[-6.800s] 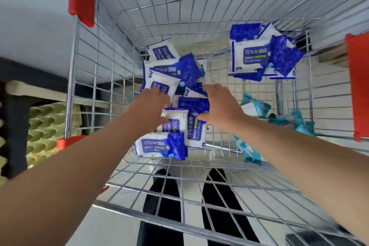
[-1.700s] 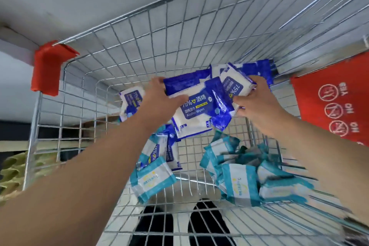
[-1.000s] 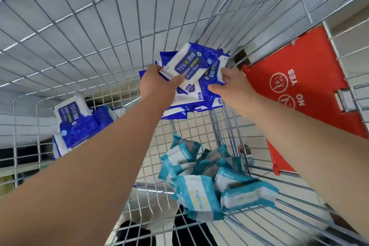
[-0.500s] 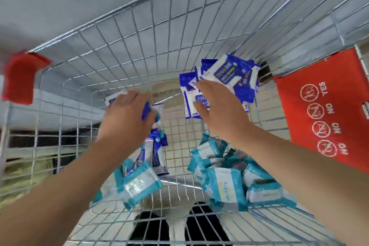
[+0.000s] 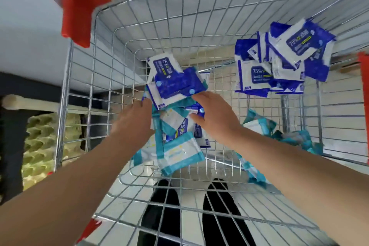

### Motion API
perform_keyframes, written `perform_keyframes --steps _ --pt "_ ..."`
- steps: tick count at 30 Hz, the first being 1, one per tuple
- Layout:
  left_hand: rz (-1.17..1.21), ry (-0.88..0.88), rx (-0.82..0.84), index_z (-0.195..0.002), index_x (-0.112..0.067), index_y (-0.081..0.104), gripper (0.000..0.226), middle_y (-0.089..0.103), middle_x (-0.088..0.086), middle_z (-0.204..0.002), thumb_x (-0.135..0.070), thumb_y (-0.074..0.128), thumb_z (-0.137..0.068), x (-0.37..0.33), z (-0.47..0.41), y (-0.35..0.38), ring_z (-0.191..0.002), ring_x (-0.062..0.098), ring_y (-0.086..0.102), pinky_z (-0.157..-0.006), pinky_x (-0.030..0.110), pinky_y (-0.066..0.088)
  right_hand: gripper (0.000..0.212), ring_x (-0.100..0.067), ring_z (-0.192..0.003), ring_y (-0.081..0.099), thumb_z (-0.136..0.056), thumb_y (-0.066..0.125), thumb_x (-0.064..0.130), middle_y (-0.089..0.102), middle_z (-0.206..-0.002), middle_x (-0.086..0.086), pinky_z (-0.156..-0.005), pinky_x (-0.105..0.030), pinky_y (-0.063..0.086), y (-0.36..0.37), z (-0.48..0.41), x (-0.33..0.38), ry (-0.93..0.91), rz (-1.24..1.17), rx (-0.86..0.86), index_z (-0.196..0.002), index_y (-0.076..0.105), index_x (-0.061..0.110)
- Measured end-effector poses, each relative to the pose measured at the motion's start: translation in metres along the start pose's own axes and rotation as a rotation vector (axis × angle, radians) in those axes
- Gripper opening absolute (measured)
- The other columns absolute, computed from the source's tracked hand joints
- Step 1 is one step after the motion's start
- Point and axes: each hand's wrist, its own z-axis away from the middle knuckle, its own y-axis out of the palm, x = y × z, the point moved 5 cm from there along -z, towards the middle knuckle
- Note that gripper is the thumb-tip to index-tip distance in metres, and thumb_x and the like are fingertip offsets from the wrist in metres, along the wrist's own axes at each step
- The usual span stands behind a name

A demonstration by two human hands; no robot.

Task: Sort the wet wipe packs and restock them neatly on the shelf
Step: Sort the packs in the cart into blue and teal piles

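Observation:
I look down into a wire shopping cart [image 5: 111, 70]. A mixed heap of blue-and-white wet wipe packs [image 5: 175, 80] and teal-and-white packs [image 5: 177, 154] lies at its middle left. My left hand [image 5: 133, 122] rests against the heap's left side and my right hand [image 5: 215, 118] presses on its right side, fingers spread over the packs. Whether either hand grips a pack is hidden. A separate stack of blue packs [image 5: 279, 62] sits at the far right corner. More teal packs [image 5: 259, 128] lie along the right wall, partly behind my right forearm.
Red plastic corner guards [image 5: 81, 8] cap the cart's rim, another red piece [image 5: 364, 86] at the right edge. Left of the cart is a dark shelf holding greenish egg trays [image 5: 42, 146]. My dark shoes [image 5: 165, 215] show through the cart floor.
The blue packs both hands held up a second ago now lie in the far right corner. Both hands have come back down to the mixed heap at the middle left.

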Motion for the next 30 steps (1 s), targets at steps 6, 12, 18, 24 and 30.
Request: perform_keyframes --steps 6,12,18,24,30 --pt "0.066 -0.017 0.017 -0.115 -0.023 0.052 0.041 0.064 0.006 -0.104 -0.027 0.073 -0.08 0.005 0.0 0.003 -0.094 0.028 0.061 -0.071 0.032 0.044 0.033 -0.02 -0.104 0.056 -0.089 0.063 0.03 0.062 -0.114 -0.002 -0.082 -0.03 0.042 0.012 0.002 -0.002 0.062 -0.087 0.063 -0.119 0.062 0.016" --pt "0.441 -0.04 0.041 -0.114 -0.025 0.064 0.034 0.062 0.002 -0.105 -0.028 0.073 -0.082 0.009 0.003 -0.004 -0.093 0.023 0.058 -0.077 0.032 0.048 0.039 -0.014 -0.088 0.061 -0.079 0.073 0.03 0.066 -0.1 0.005 -0.076 -0.026 0.045 0.043 0.02 -0.003 0.094 -0.157 0.262 -0.115 0.063 0.019" --pt "0.612 -0.157 0.017 -0.117 -0.011 0.058 0.031 0.061 0.013 -0.11 -0.026 0.062 -0.091 0.005 0.002 0.013 -0.092 0.027 0.059 -0.074 0.033 0.049 0.014 -0.019 -0.078 0.057 -0.084 0.061 0.016 0.059 -0.08 0.003 -0.065 -0.025 0.036 0.038 0.022 -0.019 0.174 -0.153 0.181 -0.094 0.07 0.016" --pt "0.51 -0.242 0.027 -0.132 -0.013 0.047 0.047 0.022 0.013 -0.146 -0.035 0.059 -0.092 -0.006 -0.005 0.028 -0.125 0.035 0.039 -0.1 0.043 0.042 0.013 -0.012 -0.064 0.05 -0.09 0.055 0.01 0.063 -0.087 -0.005 -0.052 -0.02 0.036 -0.008 0.014 -0.053 0.265 -0.293 -0.018 -0.095 0.067 0.012" --pt "0.507 -0.209 -0.049 -0.123 -0.014 0.055 0.04 0.058 0.015 -0.118 -0.037 0.061 -0.091 -0.004 -0.011 0.026 -0.106 0.034 0.055 -0.087 0.041 0.049 0.014 -0.011 -0.068 0.049 -0.094 0.05 0.013 0.06 -0.093 -0.004 -0.049 -0.012 0.034 -0.022 0.012 -0.062 0.274 -0.295 -0.111 -0.1 0.062 0.011"
